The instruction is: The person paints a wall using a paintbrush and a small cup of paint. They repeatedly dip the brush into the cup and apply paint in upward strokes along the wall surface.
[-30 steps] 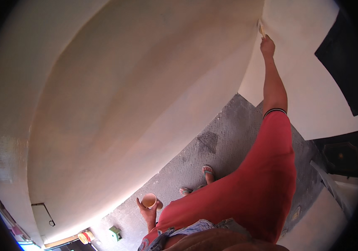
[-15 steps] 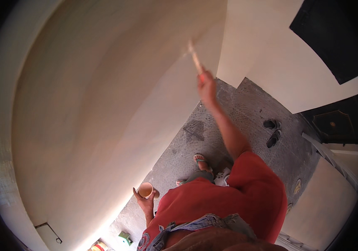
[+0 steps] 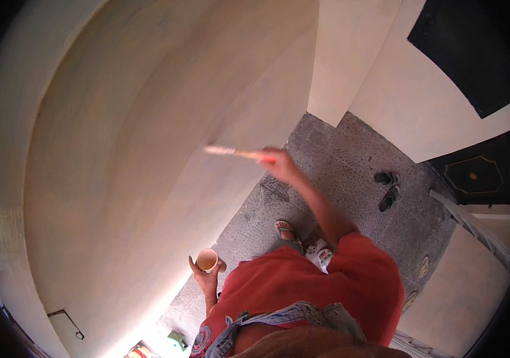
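The fingers of the right hand [image 3: 280, 164] are closed around the handle of a paintbrush [image 3: 235, 152], its bristles pointing left of them; whether these touch the pale wall [image 3: 118, 155] is unclear. Lower left of those fingers, the left hand's [image 3: 208, 283] fingers curve around a cup [image 3: 206, 261], gripping its sides. Below the left fingers, a round emblem [image 3: 201, 341] marks the red garment [image 3: 326, 283], its lettering unreadable. Dark shoes [image 3: 389, 191] lie on the floor [image 3: 344, 167], right of the right fingers.
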Demonstrator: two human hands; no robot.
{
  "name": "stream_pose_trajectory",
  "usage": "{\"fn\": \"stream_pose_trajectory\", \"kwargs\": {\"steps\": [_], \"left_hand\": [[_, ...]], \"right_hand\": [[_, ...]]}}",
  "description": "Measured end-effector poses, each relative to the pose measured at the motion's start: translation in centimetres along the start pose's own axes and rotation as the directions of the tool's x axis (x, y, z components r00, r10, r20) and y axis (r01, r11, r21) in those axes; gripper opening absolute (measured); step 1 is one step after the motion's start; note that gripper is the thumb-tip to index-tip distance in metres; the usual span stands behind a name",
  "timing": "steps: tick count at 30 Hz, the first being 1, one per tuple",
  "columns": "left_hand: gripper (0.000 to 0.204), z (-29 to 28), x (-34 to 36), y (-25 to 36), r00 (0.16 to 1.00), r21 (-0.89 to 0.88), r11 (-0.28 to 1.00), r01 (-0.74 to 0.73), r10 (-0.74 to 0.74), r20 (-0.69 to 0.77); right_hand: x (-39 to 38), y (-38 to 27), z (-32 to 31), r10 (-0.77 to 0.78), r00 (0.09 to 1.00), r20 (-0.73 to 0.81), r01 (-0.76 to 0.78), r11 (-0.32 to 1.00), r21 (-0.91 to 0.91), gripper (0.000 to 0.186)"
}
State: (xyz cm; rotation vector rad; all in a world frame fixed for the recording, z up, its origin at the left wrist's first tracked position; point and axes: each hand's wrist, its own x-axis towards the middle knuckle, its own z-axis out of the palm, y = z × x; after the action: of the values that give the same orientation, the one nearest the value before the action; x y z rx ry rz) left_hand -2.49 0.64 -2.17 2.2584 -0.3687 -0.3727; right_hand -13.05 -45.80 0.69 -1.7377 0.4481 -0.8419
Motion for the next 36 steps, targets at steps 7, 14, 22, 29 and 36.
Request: {"fn": "stream_pose_trajectory", "kwargs": {"steps": [7, 14, 22, 29, 36], "left_hand": [[0.127, -0.7, 0.7, -0.2, 0.997, 0.057, 0.995, 0.076, -0.076, -0.003], [0.128, -1.0, 1.0, -1.8, 0.995, 0.059, 0.993, 0.102, -0.103, 0.013], [0.128, -1.3, 0.8, -2.4, 0.990, 0.047, 0.989, 0.140, -0.140, -0.011], [0.127, -2.3, 0.5, -0.8, 0.989, 0.090, 0.986, 0.138, -0.133, -0.059], [0.128, -1.8, -1.0, -2.0, 0.981, 0.012, 0.985, 0.171, -0.170, -0.095]], "right_hand": [[16.2, 13.0, -20.9, 0.030, 0.984, -0.173, -0.061, 0.983, -0.171, 0.032], [22.4, 19.1, -31.0, 0.069, 0.912, -0.405, -0.217, 0.918, -0.332, 0.033], [25.6, 19.1, -28.6, -0.199, 0.725, -0.659, -0.319, 0.751, -0.578, 0.028], [30.3, 18.3, -28.3, -0.245, 0.640, -0.728, -0.402, 0.701, -0.589, 0.018], [30.9, 15.5, -22.6, -0.234, 0.727, -0.646, -0.294, 0.744, -0.600, 0.024]]}}
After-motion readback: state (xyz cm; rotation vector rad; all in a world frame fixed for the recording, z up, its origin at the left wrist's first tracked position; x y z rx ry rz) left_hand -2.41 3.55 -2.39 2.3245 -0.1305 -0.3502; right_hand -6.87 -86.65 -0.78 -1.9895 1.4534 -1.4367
